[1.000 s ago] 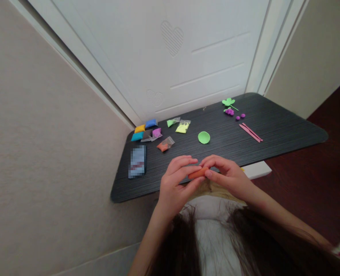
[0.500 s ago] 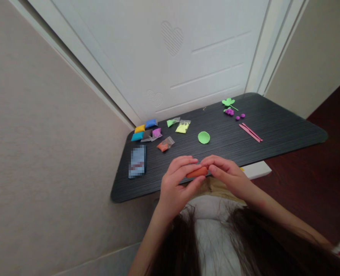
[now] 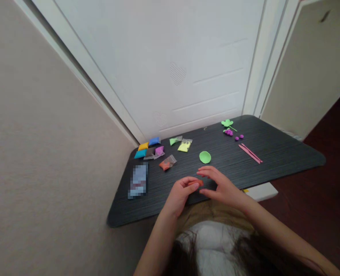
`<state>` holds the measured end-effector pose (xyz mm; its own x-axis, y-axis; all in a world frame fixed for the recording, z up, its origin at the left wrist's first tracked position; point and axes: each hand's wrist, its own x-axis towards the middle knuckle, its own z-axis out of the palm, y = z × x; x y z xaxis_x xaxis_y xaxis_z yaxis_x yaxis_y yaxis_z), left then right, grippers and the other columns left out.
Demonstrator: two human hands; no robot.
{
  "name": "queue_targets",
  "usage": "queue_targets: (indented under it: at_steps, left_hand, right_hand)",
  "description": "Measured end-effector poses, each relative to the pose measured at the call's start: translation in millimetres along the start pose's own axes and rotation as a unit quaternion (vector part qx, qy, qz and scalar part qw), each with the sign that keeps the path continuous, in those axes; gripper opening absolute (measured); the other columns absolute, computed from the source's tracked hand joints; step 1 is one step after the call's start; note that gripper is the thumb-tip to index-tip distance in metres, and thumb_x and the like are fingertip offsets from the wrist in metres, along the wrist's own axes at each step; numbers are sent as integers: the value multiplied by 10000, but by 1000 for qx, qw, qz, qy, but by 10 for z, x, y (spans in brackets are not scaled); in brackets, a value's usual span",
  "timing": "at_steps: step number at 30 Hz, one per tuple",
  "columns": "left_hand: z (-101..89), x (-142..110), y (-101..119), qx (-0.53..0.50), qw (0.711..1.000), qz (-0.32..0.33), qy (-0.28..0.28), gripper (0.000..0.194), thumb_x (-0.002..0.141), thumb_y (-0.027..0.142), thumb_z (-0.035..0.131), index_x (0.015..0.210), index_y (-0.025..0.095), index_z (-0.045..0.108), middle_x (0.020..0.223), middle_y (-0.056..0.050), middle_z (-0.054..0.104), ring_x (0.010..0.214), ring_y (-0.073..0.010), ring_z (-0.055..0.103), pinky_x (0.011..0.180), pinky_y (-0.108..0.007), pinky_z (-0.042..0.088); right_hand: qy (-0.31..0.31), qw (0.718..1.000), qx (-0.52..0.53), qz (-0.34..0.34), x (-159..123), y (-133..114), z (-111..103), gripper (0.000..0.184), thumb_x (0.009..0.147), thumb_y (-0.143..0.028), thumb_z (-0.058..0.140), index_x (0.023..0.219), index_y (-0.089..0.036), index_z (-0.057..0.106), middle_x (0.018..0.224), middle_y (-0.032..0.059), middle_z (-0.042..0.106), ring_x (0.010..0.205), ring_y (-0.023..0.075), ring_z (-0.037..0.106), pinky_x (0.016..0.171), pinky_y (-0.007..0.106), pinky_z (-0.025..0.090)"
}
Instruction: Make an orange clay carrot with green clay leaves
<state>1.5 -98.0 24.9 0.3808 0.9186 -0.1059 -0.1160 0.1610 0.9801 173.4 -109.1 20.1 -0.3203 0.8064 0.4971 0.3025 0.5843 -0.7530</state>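
Pinched between the thumb and fingers of my left hand is a piece of orange clay, partly covered by those fingers. My right hand is just to its right, thumb and fingers spread apart around the clay's free end, holding nothing. Beyond the hands lies a flat round piece of green clay. An opened bag of orange clay rests to the left of it. Two pink modelling tools lie side by side on the right.
The black table stands against a white door. Bags of yellow clay, green clay and several other colours lie at the back left, behind a pixelated phone-like object. Purple clay balls and a green clay leaf sit back right.
The orange clay, seen as a smooth roll between both hands, is now in my left hand's pinch. My right hand has opened and come off it. The camera view has tilted up.
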Motion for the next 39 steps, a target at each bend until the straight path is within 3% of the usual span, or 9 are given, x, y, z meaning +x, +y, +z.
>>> queue_targets:
  at_steps: [7, 18, 25, 39]
  left_hand:
    - [-86, 116, -131, -124, 992, -5, -5, 133, 688, 172, 602, 796, 102, 636, 808, -60, 616, 779, -124, 543, 785, -271, 395]
    - [-86, 94, -164, -74, 997, 33, -6, 127, 689, 193, 604, 776, 106, 638, 795, -52, 619, 774, -121, 537, 788, -268, 383]
    - [-58, 55, -200, -34, 998, 47, 16, 352, 636, 191, 653, 981, 160, 586, 1005, -83, 620, 938, -178, 550, 858, -312, 375]
    - [-66, 39, -197, 94, 990, 101, 41, 238, 667, 268, 616, 877, 155, 622, 939, -63, 599, 869, -166, 537, 810, -291, 393]
  right_hand:
    - [20, 999, 19, 39, 45, 140, 64, 260, 719, -212, 583, 975, -221, 537, 1115, 56, 504, 1065, 172, 461, 909, 334, 380]
    - [7, 998, 29, 56, 34, 140, 37, 151, 731, -245, 575, 879, -216, 586, 1097, 50, 516, 1046, 171, 474, 906, 329, 360]
    - [21, 996, 48, 73, 39, 177, 37, 140, 735, -278, 573, 855, -208, 585, 1058, 46, 538, 1013, 162, 492, 895, 318, 367]
    - [2, 996, 53, 78, 32, 191, 17, 141, 760, -304, 542, 844, -212, 608, 1036, 39, 561, 991, 158, 504, 882, 312, 370]
